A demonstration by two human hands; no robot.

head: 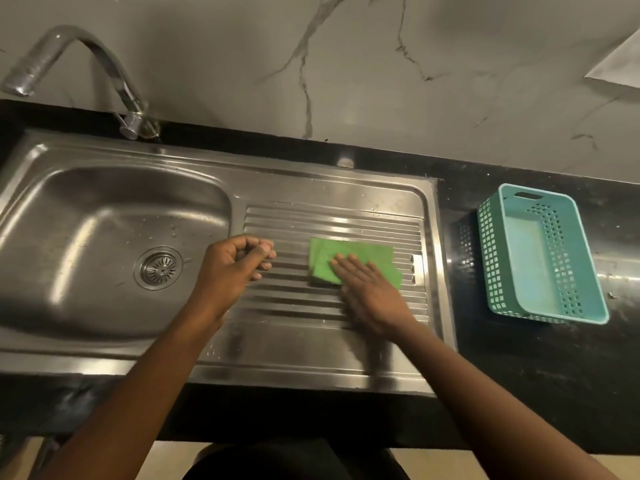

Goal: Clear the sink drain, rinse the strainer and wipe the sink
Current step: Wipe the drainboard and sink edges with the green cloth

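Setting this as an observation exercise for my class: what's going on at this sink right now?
A person stands at a steel sink. Their right hand lies flat on a green cloth on the ribbed draining board, as if wiping it. The left hand is loosely curled above the board's left edge, holding nothing visible. The strainer sits in the drain, the basin looks clear, and no water runs from the tap. A teal basket stands empty on the counter to the right.

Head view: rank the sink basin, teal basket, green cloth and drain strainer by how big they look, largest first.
1. Sink basin
2. Teal basket
3. Green cloth, partly under the right hand, so its full extent is hidden
4. Drain strainer
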